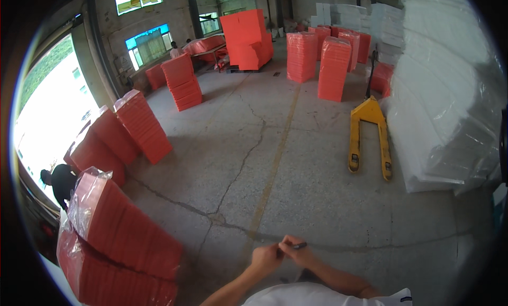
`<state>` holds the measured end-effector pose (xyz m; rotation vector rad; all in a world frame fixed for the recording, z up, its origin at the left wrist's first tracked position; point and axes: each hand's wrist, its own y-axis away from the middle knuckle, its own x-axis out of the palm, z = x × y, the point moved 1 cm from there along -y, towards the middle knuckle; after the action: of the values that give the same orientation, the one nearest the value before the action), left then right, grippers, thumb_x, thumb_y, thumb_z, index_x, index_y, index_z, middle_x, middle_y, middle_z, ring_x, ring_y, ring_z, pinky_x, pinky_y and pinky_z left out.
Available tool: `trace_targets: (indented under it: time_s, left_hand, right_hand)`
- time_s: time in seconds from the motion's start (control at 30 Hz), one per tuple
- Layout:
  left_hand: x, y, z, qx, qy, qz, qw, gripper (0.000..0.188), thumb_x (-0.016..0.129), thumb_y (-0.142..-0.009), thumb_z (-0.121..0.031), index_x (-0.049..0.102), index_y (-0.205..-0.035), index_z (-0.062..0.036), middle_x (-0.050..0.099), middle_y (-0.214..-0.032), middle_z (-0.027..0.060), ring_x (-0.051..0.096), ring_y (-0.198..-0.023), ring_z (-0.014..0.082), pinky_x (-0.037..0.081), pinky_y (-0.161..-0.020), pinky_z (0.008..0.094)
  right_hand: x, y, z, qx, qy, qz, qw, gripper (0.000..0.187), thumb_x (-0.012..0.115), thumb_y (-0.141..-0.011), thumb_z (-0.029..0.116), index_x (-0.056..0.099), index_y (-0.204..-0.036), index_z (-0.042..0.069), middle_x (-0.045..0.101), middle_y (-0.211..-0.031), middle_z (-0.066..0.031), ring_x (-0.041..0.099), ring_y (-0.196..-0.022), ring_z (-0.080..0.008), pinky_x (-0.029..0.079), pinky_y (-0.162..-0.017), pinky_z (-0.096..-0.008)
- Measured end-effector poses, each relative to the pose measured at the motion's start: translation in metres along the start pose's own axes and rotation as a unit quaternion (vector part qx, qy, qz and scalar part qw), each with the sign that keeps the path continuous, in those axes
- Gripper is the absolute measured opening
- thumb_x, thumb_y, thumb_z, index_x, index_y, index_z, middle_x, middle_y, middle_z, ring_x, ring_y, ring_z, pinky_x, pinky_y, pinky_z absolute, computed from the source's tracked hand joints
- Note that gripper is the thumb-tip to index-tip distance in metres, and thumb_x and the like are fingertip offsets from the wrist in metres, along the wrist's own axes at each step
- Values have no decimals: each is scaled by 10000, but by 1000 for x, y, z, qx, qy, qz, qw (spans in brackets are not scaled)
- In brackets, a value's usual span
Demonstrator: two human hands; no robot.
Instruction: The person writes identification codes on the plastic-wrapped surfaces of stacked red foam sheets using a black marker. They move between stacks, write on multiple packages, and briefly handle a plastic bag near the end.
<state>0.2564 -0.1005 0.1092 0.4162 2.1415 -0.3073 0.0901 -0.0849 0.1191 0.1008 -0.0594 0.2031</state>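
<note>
The left hand (267, 257) and right hand (296, 250) meet in front of the wearer's body, above the concrete floor (317, 200). The right hand is narrow, its fingers closed on a small dark pen-like object (300, 245), one end of which projects on the right side of that hand. The left hand is curled, with its fingertips at the right hand's; whether it grips the object's other end or merely rests against the right cannot be told. The step in hand is judged to be two-handed handling of this object, clear of any stack; the next move would call for a secure pinch and controlled finger work, as so slim an item could slip. The nearest red stack (135, 237) stands to the left, well apart from both hands, and a yellow pallet jack (370, 113) stands ahead on the right. The object's other end is hidden by fingers, and its exact kind is too small to confirm. A person in dark clothing (64, 184) is partly covered by the red stacks, and a white wrapped stack (444, 115) is cut off at the upper edge.
</note>
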Motion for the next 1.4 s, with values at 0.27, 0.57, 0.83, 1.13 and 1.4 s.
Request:
trace_targets:
  time_s: [0.27, 0.57, 0.83, 1.13, 1.4]
  left_hand:
    - [57, -285, -60, 106, -52, 104, 987, 224, 647, -878, -312, 706, -959, -112, 720, -779, 154, 700, -709, 386, 547, -624, 507]
    - [60, -568, -40, 93, -60, 135, 985, 243, 653, -885, -349, 727, -1015, -159, 720, -785, 157, 701, -744, 391, 544, -652, 507]
    - [36, -839, -40, 103, -67, 155, 980, 282, 592, -935, -380, 743, -1001, -151, 729, -868, 176, 702, -838, 394, 544, -721, 507]
    - [-6, -1225, -36, -2, -105, 162, 981, 332, 576, -965, -352, 702, -919, -48, 710, -803, 154, 672, -742, 371, 506, -676, 482]
    - [136, -1464, -130, 122, 2, 192, 974, 299, 639, -992, -335, 666, -1000, -37, 666, -713, 117, 616, -622, 297, 480, -603, 435]
  right_hand:
    - [-204, -147, 4, 27, -185, -170, 967, 278, 625, -1027, 301, 565, -843, 100, 482, -659, 46, 417, -552, -43, 335, -498, -238]
    - [-354, -368, 66, -17, -137, -126, 982, 293, 591, -1046, 299, 546, -845, 91, 451, -642, 49, 392, -546, -40, 312, -480, -252]
    - [-514, -603, 104, -46, -143, -73, 986, 271, 569, -1054, 279, 541, -869, 84, 463, -642, 41, 405, -540, -47, 339, -479, -252]
    - [-884, -633, 251, -268, -345, -553, 709, 245, 609, -978, 300, 497, -822, 148, 281, -560, 83, 267, -468, -54, 229, -466, -262]
    - [-1104, -679, 269, -332, -204, -637, 665, 208, 598, -1029, 330, 536, -949, 148, 343, -611, 90, 279, -497, -23, 249, -475, -220]
